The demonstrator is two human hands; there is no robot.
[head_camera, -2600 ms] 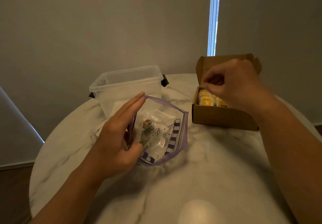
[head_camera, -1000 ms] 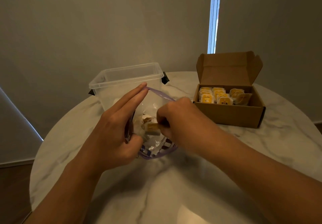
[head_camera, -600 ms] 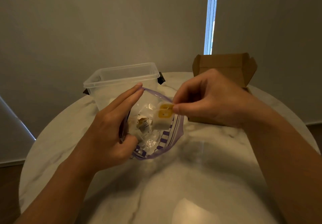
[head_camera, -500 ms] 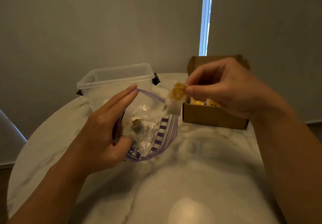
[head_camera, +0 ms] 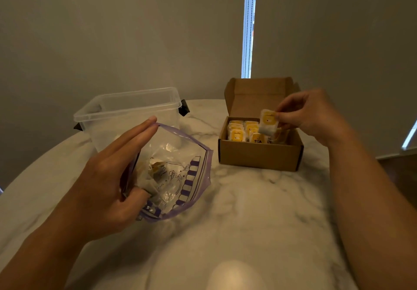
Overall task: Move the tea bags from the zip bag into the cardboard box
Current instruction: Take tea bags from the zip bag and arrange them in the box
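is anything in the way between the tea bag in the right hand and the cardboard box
Nothing visible. The right hand pinches the tea bag over the open cardboard box, whose lid stands folded back behind it. Packed tea bags fill the box's left side; the left hand holds the zip bag off to the side.

I have one wide-angle view, worn on the person's head and facing forward and down across the round marble surface (head_camera: 243, 201). It sits close. The near edge falls below the frame, and the far edge lies against the grey blinds (head_camera: 135, 30). The forearms fill the bottom corners, with the left hand (head_camera: 108, 177) and right hand (head_camera: 313, 116) at mid-frame.
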